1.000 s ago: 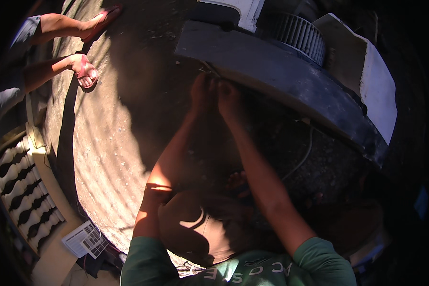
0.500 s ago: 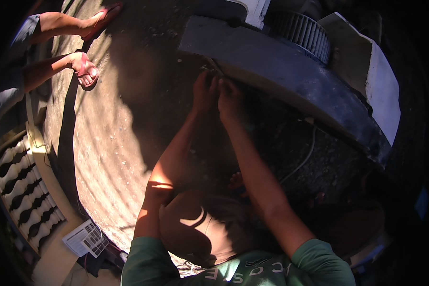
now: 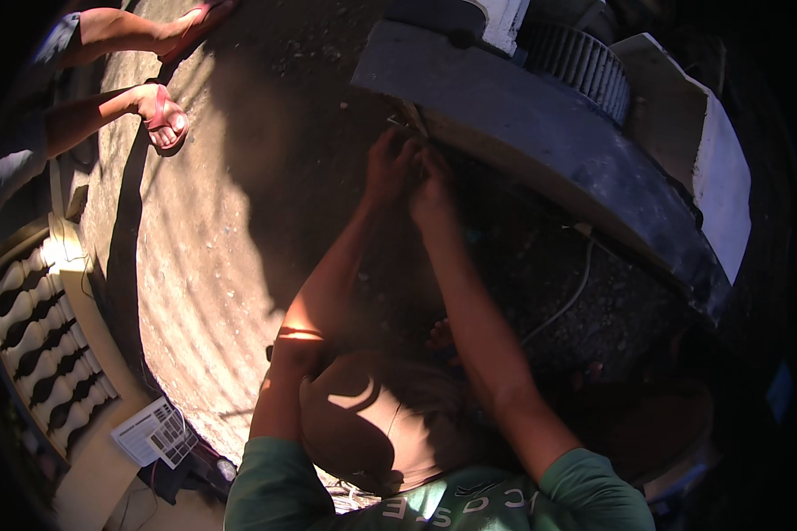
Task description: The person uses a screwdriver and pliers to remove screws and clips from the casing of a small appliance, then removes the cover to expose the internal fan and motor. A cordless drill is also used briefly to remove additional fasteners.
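Note:
My left hand [image 3: 388, 168] and my right hand [image 3: 429, 181] meet in the shade, fingertips bent and pressed together. Whatever they pinch is too small and dark to make out. Just beyond the fingers, a short thin strip, perhaps a wire end [image 3: 419, 119], sticks out by the lower left end of a dark grey metal housing [image 3: 505, 106]. That housing lies on the ground, and a ribbed blower wheel [image 3: 576, 69] shows behind its curved top. A white bent panel [image 3: 720, 177] stands at its right side.
A grey cable [image 3: 576, 296] runs from under the housing toward my legs. At far left are another person's feet in red flip-flops [image 3: 161, 119]. A cream balustrade [image 3: 40, 345] stands lower left, near a printed sheet [image 3: 155, 434]. Sunlit rough ground [image 3: 190, 257] spreads between.
The view has shifted slightly, so the housing sits a little farther right. My hands stay together at its edge, the left one's fingers now closer over the right's.

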Motion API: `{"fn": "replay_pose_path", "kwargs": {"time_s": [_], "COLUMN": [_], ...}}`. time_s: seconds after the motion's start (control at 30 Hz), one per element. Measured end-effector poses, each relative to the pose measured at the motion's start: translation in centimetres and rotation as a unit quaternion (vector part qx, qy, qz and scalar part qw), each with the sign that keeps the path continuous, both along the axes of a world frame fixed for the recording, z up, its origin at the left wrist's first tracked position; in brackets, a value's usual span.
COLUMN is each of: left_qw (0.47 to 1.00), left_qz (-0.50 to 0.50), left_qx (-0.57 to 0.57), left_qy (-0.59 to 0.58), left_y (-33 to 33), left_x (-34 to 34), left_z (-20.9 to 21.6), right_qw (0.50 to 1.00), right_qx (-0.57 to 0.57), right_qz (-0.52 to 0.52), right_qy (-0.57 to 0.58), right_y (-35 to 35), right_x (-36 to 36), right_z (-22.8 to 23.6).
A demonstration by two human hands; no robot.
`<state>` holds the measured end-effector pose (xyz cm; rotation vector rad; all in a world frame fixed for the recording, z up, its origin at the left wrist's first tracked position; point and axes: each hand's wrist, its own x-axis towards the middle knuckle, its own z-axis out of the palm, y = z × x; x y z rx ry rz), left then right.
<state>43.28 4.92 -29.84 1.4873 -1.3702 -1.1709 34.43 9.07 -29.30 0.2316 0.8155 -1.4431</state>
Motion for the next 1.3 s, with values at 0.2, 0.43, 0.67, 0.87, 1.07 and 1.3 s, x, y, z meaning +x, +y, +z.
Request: {"fn": "replay_pose_path", "kwargs": {"time_s": [0.2, 0.43, 0.67, 0.87, 1.07, 1.3], "left_qw": [0.999, 0.999, 0.998, 0.997, 1.0, 1.0], "left_qz": [-0.009, 0.002, 0.053, 0.059, 0.018, 0.002], "left_qx": [-0.017, 0.035, 0.015, -0.021, -0.007, 0.005], "left_qy": [-0.032, -0.022, -0.028, -0.043, -0.018, -0.002], "left_y": [-0.2, -0.6, -0.1, 0.5, 0.1, 0.0], "left_x": [0.0, 0.0, -1.8, -2.6, -1.7, -0.9], "left_z": [0.3, 0.8, 0.1, 0.1, 0.4, 1.3], "right_qw": [1.0, 0.818, 0.708, 0.684, 0.831, 0.97], "right_qx": [-0.002, -0.035, 0.005, -0.033, 0.053, 0.12], "right_qz": [0.008, 0.137, 0.172, 0.158, 0.202, 0.13], "right_qy": [-0.021, 0.558, 0.685, 0.711, 0.516, 0.166], "right_y": [-0.4, -0.2, 0.3, 0.1, -0.6, -1.8], "right_x": [0.1, -1.0, -2.2, -2.8, -3.1, -2.5], "right_z": [0.1, 1.2, 0.9, 1.3, 1.8, 1.8]}}
